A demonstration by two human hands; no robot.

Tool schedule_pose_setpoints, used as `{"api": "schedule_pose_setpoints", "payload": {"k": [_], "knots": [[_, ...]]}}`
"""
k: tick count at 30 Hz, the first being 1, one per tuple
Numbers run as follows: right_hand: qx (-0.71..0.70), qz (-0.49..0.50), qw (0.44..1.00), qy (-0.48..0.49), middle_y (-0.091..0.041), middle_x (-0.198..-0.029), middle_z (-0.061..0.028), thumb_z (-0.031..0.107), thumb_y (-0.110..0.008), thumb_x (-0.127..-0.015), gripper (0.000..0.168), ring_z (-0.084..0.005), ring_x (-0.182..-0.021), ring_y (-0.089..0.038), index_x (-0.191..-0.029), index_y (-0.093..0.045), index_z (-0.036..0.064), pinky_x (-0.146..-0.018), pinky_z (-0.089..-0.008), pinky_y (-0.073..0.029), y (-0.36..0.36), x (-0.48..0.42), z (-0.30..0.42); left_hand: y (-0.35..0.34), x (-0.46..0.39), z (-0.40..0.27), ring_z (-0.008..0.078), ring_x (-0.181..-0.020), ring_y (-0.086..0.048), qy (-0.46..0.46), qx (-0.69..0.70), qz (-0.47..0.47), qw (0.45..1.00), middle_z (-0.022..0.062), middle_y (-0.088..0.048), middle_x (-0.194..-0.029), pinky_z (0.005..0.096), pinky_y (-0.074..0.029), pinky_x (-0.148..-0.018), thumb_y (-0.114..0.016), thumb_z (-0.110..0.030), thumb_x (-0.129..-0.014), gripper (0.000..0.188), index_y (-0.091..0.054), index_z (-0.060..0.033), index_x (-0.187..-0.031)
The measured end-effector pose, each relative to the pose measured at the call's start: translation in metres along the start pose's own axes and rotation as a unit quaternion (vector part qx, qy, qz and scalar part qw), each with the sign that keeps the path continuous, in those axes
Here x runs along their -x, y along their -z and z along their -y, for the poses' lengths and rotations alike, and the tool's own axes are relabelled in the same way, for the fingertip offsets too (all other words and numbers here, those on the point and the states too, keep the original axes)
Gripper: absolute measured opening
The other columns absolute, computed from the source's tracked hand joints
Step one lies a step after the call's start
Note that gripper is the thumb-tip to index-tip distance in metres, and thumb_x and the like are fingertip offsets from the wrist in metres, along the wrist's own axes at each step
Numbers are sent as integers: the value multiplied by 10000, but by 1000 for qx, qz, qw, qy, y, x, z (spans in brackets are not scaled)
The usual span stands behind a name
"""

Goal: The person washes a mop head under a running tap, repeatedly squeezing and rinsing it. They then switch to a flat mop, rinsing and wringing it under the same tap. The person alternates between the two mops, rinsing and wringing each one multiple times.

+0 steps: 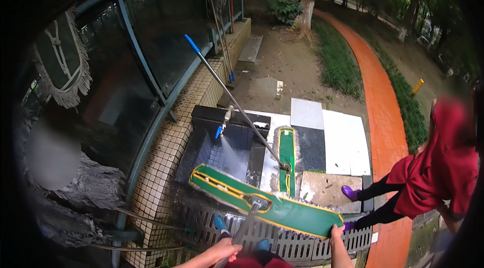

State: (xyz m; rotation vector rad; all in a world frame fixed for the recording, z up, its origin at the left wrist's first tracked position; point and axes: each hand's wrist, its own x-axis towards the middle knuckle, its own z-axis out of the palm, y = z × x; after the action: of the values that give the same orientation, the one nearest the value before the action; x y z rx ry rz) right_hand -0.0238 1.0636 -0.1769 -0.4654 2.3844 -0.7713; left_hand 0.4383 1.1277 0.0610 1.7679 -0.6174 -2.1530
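My left hand [224, 249] is closed around the metal pole of a flat dust mop [298, 213] with a green backing and yellow trim. My right hand [335, 231] grips the right end of that mop head. The mop's left end lies over the near edge of a dark tiled sink [223, 154]. Above the basin a tap with a blue lever [219, 131] sprays water. A second green mop head [287, 154] lies on the slabs right of the sink, its pole with a blue grip [192, 43] leaning up to the left.
A slotted drain grate [295, 247] runs beneath my feet. A person in red [435, 162] stands at the right by an orange brick path [378, 90]. On the left are a tiled ledge [170, 147], glass panels and hanging mops [72, 64].
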Motion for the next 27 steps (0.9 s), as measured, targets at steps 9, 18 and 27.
{"api": "schedule_pose_setpoints", "payload": {"k": [9,18,27], "knots": [[102,264,949,137,-269,-1269,-289,307,-669,-641,994,-371,-1156,-333,-1308,-2,-7,-960,-373,-300,-97,-39,63,42,-60,7,138,-408,-475,34,45,-63,996,56,-473,-524,252,-384,-364,-546,-158,-738,197,-475,-13,-626],[171,670,723,-2,-557,-995,-96,151,-557,-763,541,-165,-826,-552,-1251,-342,61,-628,-281,-466,-159,196,49,133,-196,12,155,-434,-491,20,73,-128,989,83,-491,-563,261,-411,-377,-543,-141,-705,163,-487,-1,-641],[54,539,826,-156,-583,-926,-107,117,-416,-875,230,-175,-797,-585,-1081,-468,30,-678,-281,-491,-151,233,29,169,-153,-54,196,-446,-536,78,-91,-92,988,136,-531,-574,294,-460,-402,-498,-130,-727,217,-502,78,-667]]}}
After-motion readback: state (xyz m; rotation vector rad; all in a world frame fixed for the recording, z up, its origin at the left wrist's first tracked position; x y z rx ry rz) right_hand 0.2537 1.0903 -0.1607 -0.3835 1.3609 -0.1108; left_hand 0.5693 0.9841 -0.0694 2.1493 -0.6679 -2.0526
